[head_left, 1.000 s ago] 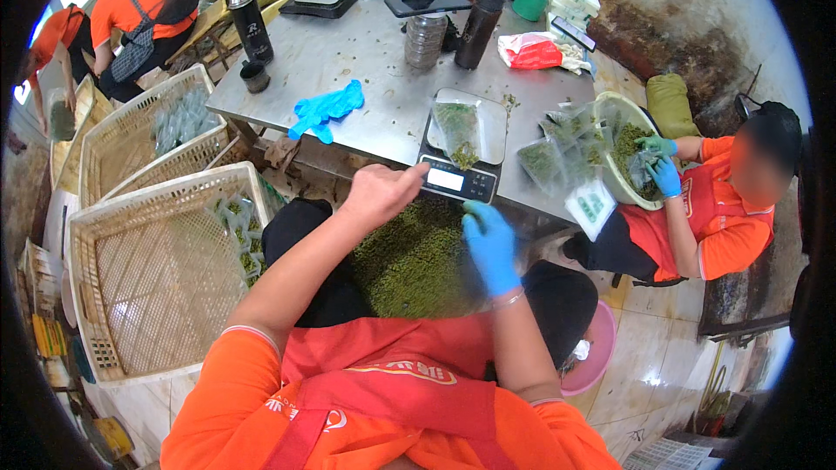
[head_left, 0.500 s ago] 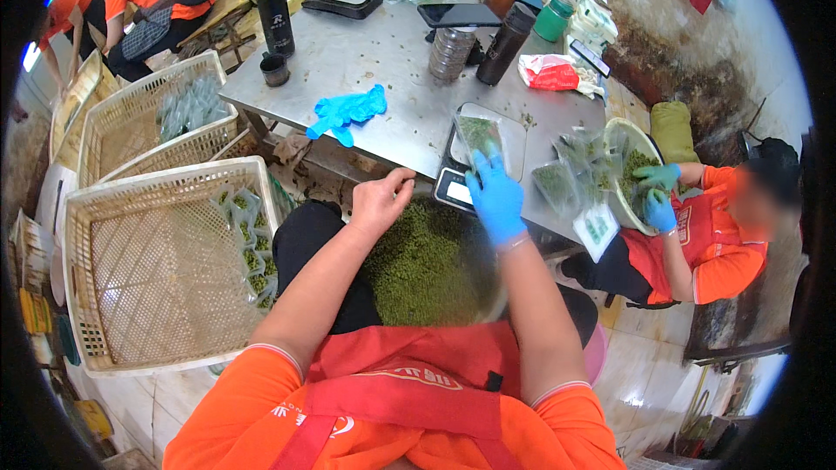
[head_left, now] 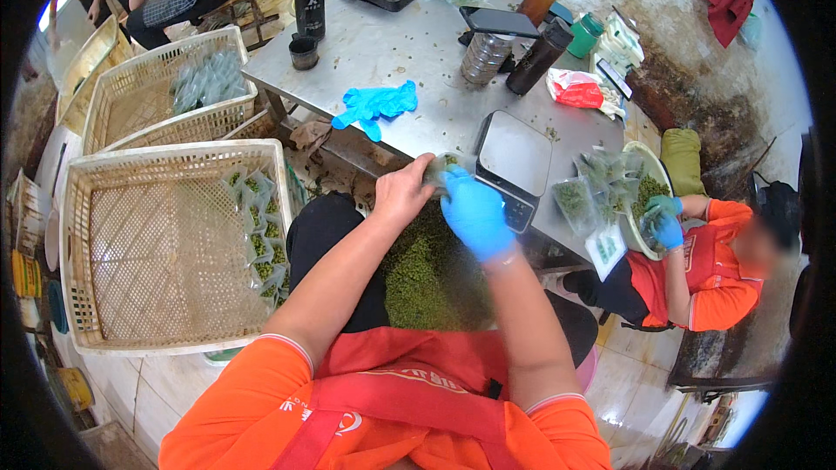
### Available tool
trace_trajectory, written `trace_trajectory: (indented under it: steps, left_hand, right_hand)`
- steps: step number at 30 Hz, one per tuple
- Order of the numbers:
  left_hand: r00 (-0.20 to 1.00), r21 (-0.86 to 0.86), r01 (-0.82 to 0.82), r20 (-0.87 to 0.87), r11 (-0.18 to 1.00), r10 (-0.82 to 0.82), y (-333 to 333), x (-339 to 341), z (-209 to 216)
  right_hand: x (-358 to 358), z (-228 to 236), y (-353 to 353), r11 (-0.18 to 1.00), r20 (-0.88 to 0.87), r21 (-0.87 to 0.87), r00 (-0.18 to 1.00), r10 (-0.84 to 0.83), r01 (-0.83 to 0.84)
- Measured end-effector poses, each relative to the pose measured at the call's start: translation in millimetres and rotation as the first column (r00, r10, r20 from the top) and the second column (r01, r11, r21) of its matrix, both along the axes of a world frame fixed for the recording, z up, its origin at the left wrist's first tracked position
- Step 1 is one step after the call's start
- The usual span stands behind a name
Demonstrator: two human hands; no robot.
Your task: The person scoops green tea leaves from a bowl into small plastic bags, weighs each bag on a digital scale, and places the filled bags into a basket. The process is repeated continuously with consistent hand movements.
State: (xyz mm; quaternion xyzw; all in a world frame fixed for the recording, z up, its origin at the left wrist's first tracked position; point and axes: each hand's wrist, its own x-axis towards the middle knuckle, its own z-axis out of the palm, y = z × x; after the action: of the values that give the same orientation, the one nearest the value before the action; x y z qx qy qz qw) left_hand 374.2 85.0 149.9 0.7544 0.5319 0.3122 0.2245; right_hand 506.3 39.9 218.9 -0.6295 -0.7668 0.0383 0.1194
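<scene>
A small clear plastic bag [head_left: 447, 162] with green contents is held between my two hands, just off the table's near edge. My bare left hand [head_left: 403, 194] pinches its left side. My right hand [head_left: 477, 212], in a blue glove, has its fingers closed on the right side. Beside them a digital scale [head_left: 515, 155] sits on the metal table with a bare plate. Below my hands, between my legs, lies a heap of small green berries [head_left: 422, 278]; the rim of whatever holds them is mostly hidden by my arms and apron.
At left stands a plastic crate [head_left: 165, 252] with filled bags along its right side; another crate [head_left: 131, 109] is behind it. A blue glove [head_left: 376, 107], a flask [head_left: 308, 0] and a tin [head_left: 486, 57] rest on the table. A co-worker [head_left: 697, 248] at right handles a basin [head_left: 655, 176].
The bag has left the scale's plate and come toward me, carried by my right hand. My left hand has met it and taken hold. The view has shifted slightly.
</scene>
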Motion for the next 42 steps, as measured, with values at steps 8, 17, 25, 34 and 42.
trace_trajectory:
  steps: [8, 17, 25, 34, 42]
  left_hand:
    - [0.995, 0.096, 0.034, -0.101, 0.995, -0.024, -4, -7, 6]
    - [0.986, 0.323, 0.142, -0.127, 0.936, -0.106, -7, -4, 1]
    - [0.991, -0.112, -0.099, 0.08, 0.989, 0.109, 2, -1, -1]
    - [0.929, -0.288, 0.0, 0.353, 0.958, 0.107, 0, -13, -5]
    - [0.639, -0.279, 0.041, 0.745, 0.959, 0.189, -20, -74, 15]
  right_hand:
    - [-5, 26, -23, 0.994, -0.135, 0.08, 0.987, 0.088, -0.078]
    - [-6, -27, -2, 0.999, -0.117, -0.048, 0.993, 0.003, -0.009]
    - [87, 17, -98, 0.873, -0.9, -0.175, 0.286, -0.329, 0.456]
    - [198, -34, -37, 0.834, -0.862, -0.232, 0.292, -0.415, 0.5]
    - [117, 5, -29, 0.804, -0.943, 0.129, 0.322, -0.081, 0.581]
